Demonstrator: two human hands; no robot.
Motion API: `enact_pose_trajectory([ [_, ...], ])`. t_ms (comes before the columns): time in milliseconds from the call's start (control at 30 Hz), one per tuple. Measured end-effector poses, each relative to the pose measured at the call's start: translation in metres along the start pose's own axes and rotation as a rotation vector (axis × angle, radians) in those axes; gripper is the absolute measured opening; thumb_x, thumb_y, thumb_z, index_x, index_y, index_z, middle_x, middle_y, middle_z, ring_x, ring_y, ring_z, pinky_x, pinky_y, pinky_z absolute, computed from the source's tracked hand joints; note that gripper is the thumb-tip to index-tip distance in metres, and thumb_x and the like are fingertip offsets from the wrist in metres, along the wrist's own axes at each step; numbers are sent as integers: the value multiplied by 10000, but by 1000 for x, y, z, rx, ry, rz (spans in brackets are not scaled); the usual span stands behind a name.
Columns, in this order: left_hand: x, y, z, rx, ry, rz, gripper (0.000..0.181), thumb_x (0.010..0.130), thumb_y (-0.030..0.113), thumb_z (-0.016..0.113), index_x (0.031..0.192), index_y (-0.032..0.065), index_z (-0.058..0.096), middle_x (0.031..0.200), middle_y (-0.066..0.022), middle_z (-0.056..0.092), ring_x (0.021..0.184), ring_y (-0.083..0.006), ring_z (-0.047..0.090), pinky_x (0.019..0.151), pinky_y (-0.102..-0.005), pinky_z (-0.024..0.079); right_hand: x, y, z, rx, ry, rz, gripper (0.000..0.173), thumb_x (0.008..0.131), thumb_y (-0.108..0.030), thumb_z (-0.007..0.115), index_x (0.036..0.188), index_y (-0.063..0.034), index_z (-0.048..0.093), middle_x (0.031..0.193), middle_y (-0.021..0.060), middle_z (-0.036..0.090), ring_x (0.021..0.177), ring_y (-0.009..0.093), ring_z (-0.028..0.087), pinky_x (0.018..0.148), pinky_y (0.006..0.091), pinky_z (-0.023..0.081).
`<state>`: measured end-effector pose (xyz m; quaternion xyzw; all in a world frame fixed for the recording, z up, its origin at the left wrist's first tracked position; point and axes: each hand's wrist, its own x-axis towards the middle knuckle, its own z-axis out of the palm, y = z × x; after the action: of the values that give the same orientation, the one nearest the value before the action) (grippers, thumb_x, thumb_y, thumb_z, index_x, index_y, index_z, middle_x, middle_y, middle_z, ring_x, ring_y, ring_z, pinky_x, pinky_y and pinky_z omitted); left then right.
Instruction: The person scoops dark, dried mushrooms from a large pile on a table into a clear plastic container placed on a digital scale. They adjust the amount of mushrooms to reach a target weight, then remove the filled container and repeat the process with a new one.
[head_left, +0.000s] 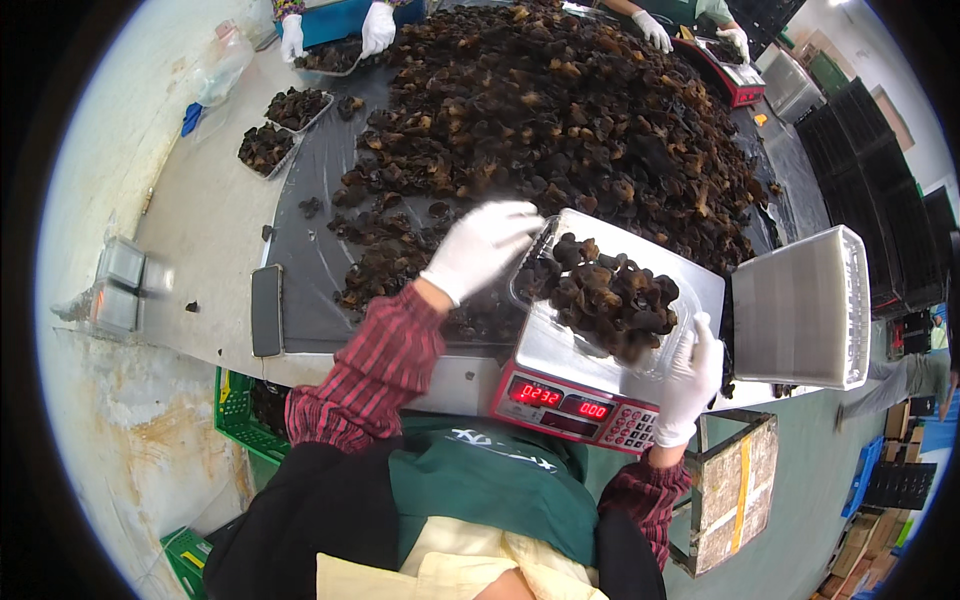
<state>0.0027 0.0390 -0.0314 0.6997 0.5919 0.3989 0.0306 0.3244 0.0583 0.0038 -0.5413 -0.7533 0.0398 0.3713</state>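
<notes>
A clear plastic tray (679, 319) heaped with dark wood ear mushrooms (615, 300) lies tilted on the steel pan of a red digital scale (544, 330). My left hand (484, 247), in a white glove, is at the tray's left edge, its fingers slightly blurred; whether they grip it is unclear. At the right side, my gloved right hand (690, 382) is beside the tray's near right rim with fingers raised, and its hold is also unclear. Beyond the scale spreads a large pile of mushrooms (555, 112). The scale's red displays are lit.
Stacked clear trays (795, 307) stand right of the scale. A phone (267, 311) lies at the left table edge, with filled trays (266, 150) farther back. Two co-workers' gloved hands (377, 30) (652, 31) are across the table. A green crate (244, 420) sits below left.
</notes>
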Motion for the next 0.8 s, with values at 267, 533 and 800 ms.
enact_pose_trajectory([
  [267, 8, -108, 44, 350, -243, -108, 309, 754, 26, 670, 1050, 110, 699, 1078, -96, 627, 1033, -285, 601, 875, -354, 509, -5, 7, -3, 74, 36, 30, 210, 950, -11, 562, 1145, 31, 631, 977, 110, 642, 844, 184, 621, 775, 284, 487],
  [533, 16, -42, -9, -406, 125, -387, 166, 798, -88, 649, 905, 20, 715, 959, -59, 694, 917, -138, 662, 815, -253, 522, -11, 19, -6, 67, 65, 70, 213, 950, -4, 558, 1148, 30, 628, 973, 98, 639, 844, 168, 621, 764, 272, 490],
  [800, 11, 65, 7, 39, -277, 265, 277, 863, 80, 612, 1130, 130, 671, 1208, -102, 632, 1046, -276, 621, 884, -342, 518, -11, 8, -8, 65, 42, 0, 192, 946, -27, 575, 1118, 29, 639, 894, 99, 621, 712, 178, 564, 660, 288, 464],
])
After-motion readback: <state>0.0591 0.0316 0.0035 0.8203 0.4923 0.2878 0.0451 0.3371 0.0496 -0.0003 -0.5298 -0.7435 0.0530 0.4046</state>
